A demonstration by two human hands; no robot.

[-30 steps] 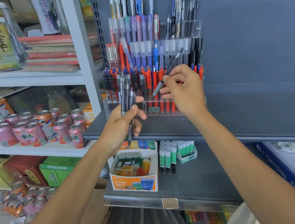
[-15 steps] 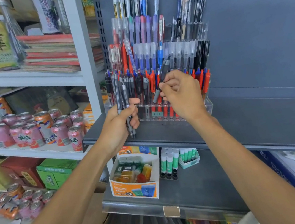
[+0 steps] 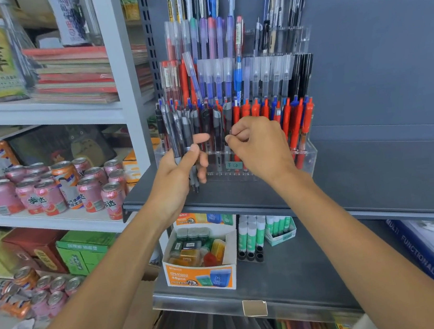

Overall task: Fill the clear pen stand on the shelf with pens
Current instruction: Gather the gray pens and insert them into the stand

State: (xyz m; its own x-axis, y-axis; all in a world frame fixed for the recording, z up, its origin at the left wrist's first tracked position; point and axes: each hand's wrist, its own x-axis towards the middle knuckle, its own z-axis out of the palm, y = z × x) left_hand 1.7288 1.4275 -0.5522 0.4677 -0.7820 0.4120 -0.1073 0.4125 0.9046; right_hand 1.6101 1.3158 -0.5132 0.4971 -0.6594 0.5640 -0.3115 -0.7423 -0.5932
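A clear tiered pen stand [image 3: 306, 154] sits on the grey shelf [image 3: 375, 172], packed with red, blue, black and frosted pens. My left hand [image 3: 176, 176] grips a bunch of grey and black pens [image 3: 179, 130] upright, just left of the stand's front row. My right hand [image 3: 261, 146] is at the front row with its fingertips pinching one grey pen [image 3: 227, 115], which stands upright among the others there. A small price label [image 3: 233, 165] is stuck on the stand's front wall.
Pink and orange drink cans [image 3: 49, 190] fill the white shelf to the left, under stacked notebooks [image 3: 73, 72]. Below the grey shelf are an orange-and-white box of small items [image 3: 201, 277] and glue sticks [image 3: 252, 235]. A blue box [image 3: 424, 262] lies lower right.
My right hand brought the tilted grey pen down and stood it upright in the front row. My left hand with the bunch rose slightly and moved closer to the stand.
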